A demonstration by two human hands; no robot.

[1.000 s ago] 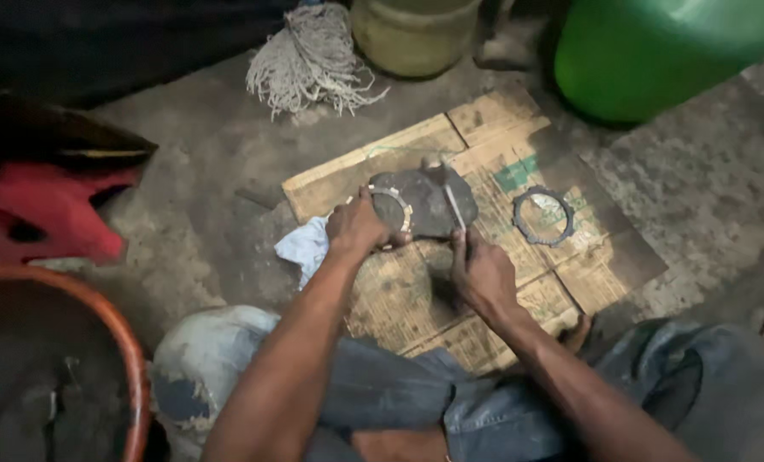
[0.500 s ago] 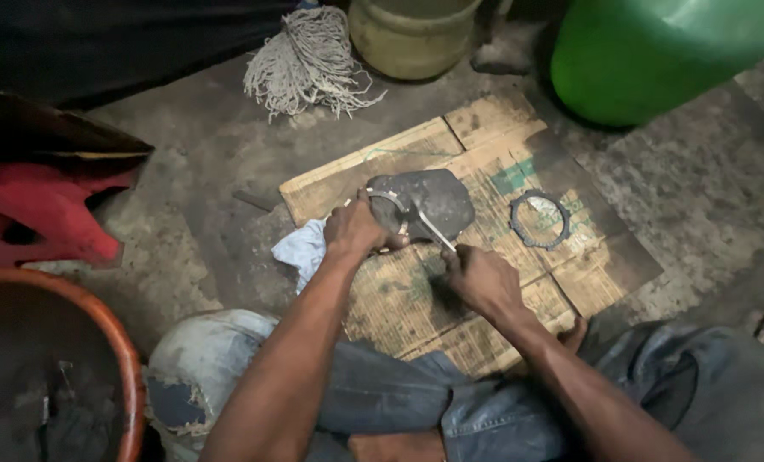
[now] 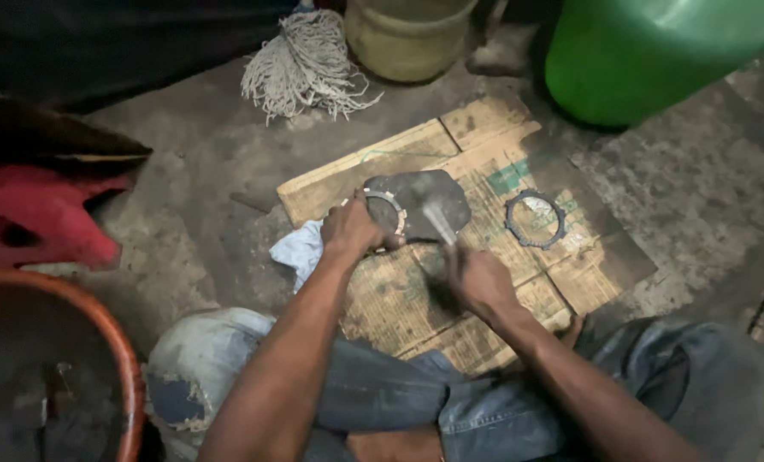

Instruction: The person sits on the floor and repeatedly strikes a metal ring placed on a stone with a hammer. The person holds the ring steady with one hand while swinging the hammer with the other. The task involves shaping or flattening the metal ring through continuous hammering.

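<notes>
Ring (image 3: 388,211) on slab (image 3: 429,198) on cardboard (image 3: 484,128), second ring (image 3: 535,219) right, cloth (image 3: 300,251) left

The tool (image 3: 438,221) in the right hand (image 3: 476,281) is motion-blurred; its kind cannot be told. The left hand (image 3: 352,227) hides part of the ring (image 3: 390,210). The green drum (image 3: 655,51), pot (image 3: 407,38) and basin (image 3: 121,359) are cut off by the edges.

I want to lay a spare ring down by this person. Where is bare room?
Bare cardboard between the toothed ring and green container; bare floor between mop head and cardboard. Crowded at the dark pad, where left hand and right hand work.
</notes>
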